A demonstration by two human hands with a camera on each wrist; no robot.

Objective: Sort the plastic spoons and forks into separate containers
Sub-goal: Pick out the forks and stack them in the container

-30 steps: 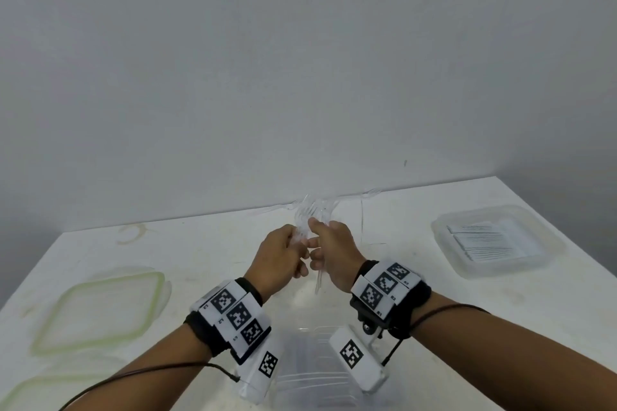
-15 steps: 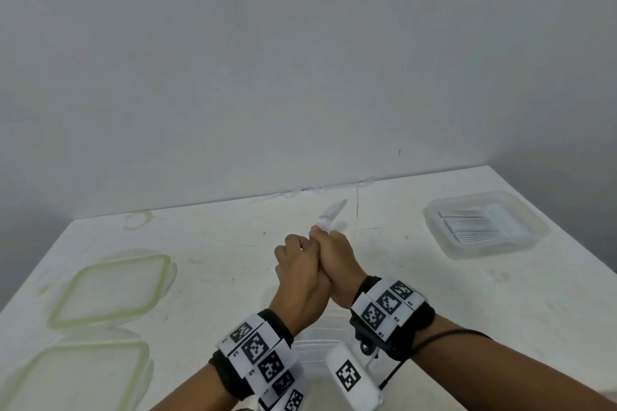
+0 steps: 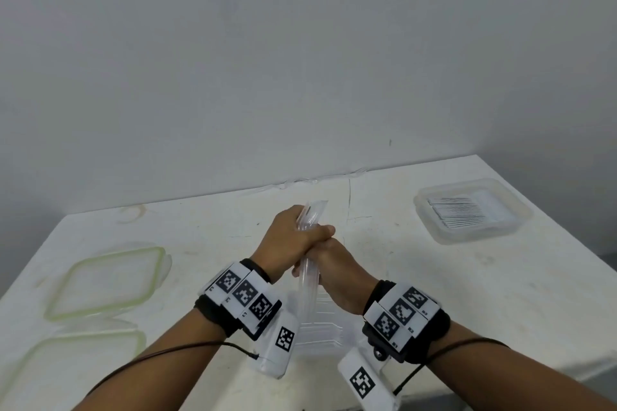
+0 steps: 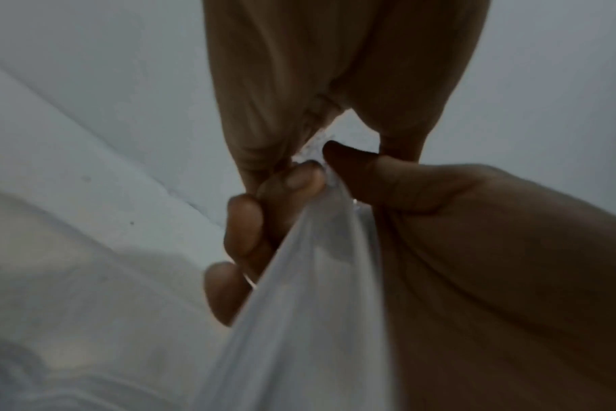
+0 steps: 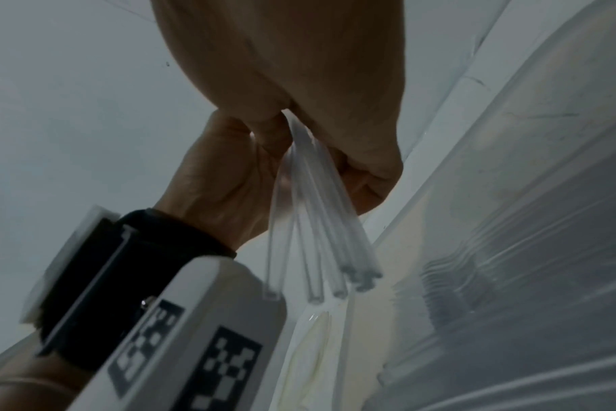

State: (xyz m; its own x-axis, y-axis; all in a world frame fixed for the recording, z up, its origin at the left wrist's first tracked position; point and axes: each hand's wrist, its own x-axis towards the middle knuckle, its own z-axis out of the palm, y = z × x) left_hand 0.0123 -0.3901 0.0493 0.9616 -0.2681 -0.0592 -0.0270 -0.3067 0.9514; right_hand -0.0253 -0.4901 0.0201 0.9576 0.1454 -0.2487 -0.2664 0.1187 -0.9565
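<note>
Both hands, left hand [image 3: 289, 243] and right hand [image 3: 337, 272], are gripping one cutlery bundle [image 3: 309, 257]; its long axis is running twelve-to-six above the near container [image 3: 322, 332].

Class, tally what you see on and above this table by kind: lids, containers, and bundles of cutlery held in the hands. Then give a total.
green-rimmed lids: 2
clear containers: 2
bundle of clear cutlery, in the grip of the left hand and right hand: 1
Total: 5
</note>
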